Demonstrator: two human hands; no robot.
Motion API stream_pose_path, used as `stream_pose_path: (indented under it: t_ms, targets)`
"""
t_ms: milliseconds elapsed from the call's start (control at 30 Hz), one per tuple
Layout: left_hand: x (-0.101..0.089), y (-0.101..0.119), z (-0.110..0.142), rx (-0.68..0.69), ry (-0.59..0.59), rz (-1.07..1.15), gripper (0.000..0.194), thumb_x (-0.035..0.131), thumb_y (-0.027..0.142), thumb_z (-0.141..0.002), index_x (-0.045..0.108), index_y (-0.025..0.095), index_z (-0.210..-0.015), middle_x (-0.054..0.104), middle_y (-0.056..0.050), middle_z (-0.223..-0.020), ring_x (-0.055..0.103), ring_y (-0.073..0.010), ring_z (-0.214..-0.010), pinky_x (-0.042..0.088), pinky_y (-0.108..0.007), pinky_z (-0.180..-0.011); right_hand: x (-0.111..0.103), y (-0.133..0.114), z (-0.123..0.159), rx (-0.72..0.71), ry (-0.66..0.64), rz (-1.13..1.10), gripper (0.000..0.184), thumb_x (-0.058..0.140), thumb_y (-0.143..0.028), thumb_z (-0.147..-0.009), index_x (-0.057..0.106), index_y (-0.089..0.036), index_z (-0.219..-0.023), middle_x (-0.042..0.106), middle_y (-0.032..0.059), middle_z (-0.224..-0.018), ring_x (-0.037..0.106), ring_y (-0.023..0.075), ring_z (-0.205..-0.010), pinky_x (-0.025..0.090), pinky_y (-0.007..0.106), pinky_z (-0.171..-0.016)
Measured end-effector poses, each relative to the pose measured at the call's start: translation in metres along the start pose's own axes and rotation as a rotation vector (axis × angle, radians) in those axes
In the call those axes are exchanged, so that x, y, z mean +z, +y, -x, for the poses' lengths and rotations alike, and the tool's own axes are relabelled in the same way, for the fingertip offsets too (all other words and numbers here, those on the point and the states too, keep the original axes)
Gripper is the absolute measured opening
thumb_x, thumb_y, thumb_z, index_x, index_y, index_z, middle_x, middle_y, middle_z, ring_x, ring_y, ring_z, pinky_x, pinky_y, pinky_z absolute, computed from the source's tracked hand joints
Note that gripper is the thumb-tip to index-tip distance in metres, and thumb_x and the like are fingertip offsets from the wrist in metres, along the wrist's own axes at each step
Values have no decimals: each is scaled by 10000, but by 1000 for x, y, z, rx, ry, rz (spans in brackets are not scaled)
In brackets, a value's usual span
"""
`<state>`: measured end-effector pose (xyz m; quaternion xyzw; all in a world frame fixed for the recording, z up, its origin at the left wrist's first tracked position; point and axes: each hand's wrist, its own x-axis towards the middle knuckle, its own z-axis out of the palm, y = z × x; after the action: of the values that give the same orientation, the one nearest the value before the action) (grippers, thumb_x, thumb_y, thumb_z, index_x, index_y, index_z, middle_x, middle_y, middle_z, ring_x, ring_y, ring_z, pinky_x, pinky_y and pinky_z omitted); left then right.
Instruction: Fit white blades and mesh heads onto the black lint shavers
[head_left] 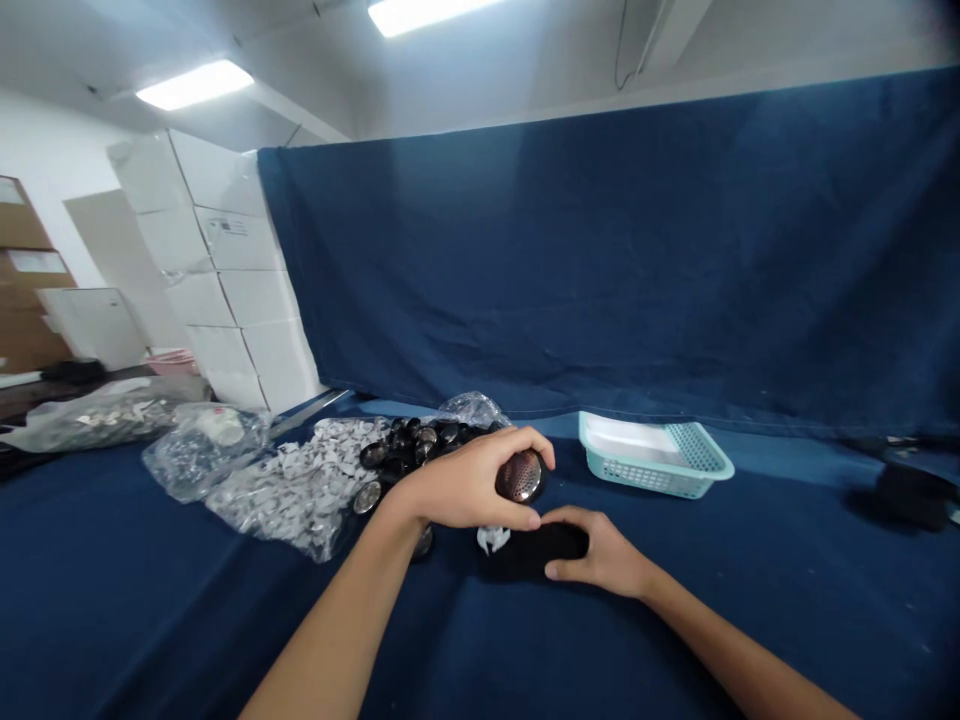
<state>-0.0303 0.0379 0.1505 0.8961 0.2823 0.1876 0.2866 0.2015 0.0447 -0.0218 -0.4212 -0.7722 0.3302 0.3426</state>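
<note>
My left hand [465, 485] is closed around a small round metal piece with a perforated face [519, 476], held just above the blue cloth-covered table [150, 600]. My right hand [600, 548] rests on the cloth right below it, fingers curled on a black object [536, 552]. A little white piece [493, 538] lies between the two hands. Behind my left hand sits a pile of similar dark round metal pieces [409, 450] spilling from a clear plastic bag [472, 408].
Clear bags of small white parts [296, 490] and silvery parts [199, 450] lie left. A teal plastic basket [652, 458] stands at right. A dark object [907, 495] sits at the far right. A blue cloth wall [637, 260] hangs behind; white cartons [217, 270] stack at left.
</note>
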Motion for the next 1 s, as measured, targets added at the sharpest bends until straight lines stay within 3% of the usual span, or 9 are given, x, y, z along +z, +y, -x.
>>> stream_pose_path:
  t_ms: [167, 267, 400, 667, 767, 867, 1000]
  targets:
    - [0, -23, 0, -149, 114, -343, 523, 615, 294, -785, 513, 351, -1295, 498, -36, -1203, 559, -212, -959, 435, -335, -847, 7, 10, 0, -14, 205, 164, 503, 764, -415, -700, 630, -218, -1144, 669, 66, -1094, 631, 253, -992, 488, 393, -887]
    - [0, -44, -1, -228, -18, -398, 633, 643, 317, -768, 455, 353, -1371, 553, -46, -1195, 568, -240, -998, 440, -322, -833, 8, 13, 0, -11, 231, 173, 495, 760, -402, -703, 627, -210, -1140, 669, 73, -1107, 627, 257, -1010, 486, 397, -895]
    - [9, -60, -7, -335, -152, -505, 675, 747, 284, -664, 535, 356, -1300, 592, -43, -1242, 559, -302, -1091, 429, -355, -864, 8, 13, -1, -16, 238, 187, 498, 762, -414, -700, 633, -212, -1135, 676, 72, -1104, 632, 260, -1015, 488, 399, -905]
    - [25, -68, -18, -302, -112, -499, 606, 776, 375, -640, 588, 331, -1215, 667, -36, -1088, 621, -282, -960, 453, -345, -799, 6, 12, -2, -25, 231, 187, 477, 756, -423, -712, 639, -230, -1132, 685, 60, -1082, 642, 249, -991, 495, 394, -893]
    - [28, -73, -19, -258, -73, -489, 605, 774, 380, -643, 594, 312, -1217, 621, -39, -1187, 605, -278, -1015, 444, -346, -851, 6, 12, -2, -29, 232, 187, 486, 752, -441, -713, 638, -229, -1136, 682, 64, -1085, 641, 253, -993, 493, 401, -893]
    - [32, -78, -21, -244, -107, -486, 635, 795, 393, -615, 606, 307, -1215, 550, -33, -1287, 590, -283, -1061, 441, -342, -873, 6, 12, -2, -35, 231, 189, 493, 750, -452, -714, 637, -225, -1136, 682, 68, -1079, 643, 253, -984, 498, 402, -887]
    - [36, -83, -24, -279, -138, -543, 654, 816, 434, -577, 624, 312, -1191, 629, -35, -1108, 621, -283, -969, 457, -329, -790, 6, 13, -3, -45, 234, 197, 497, 756, -454, -711, 636, -216, -1130, 680, 69, -1074, 644, 249, -977, 499, 399, -892]
